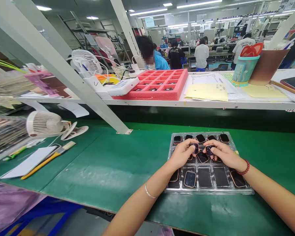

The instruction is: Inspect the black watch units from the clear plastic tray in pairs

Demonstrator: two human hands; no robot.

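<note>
A clear plastic tray (206, 192) with compartments lies on the green bench, several of them holding dark square smartwatch bodies. Above its middle row, my left hand (183, 152) grips one smartwatch (194, 148) between thumb and fingers. Close beside it, my right hand (223, 153) pinches a second smartwatch (209, 149), thumb on the dark face. The two watches are a small gap apart. In the front row, one smartwatch (190, 179) sits tilted in its pocket, and two pockets toward the right of it show only a dark base.
A white fan (45, 124), a yellow-handled brush (49, 160) and a white sheet (30, 163) lie at left. The shelf (147, 102) behind bears a red foam tray (159, 85), papers (206, 91) and a teal cup (245, 70). A slanted white post (88, 91) meets the bench. People are beyond.
</note>
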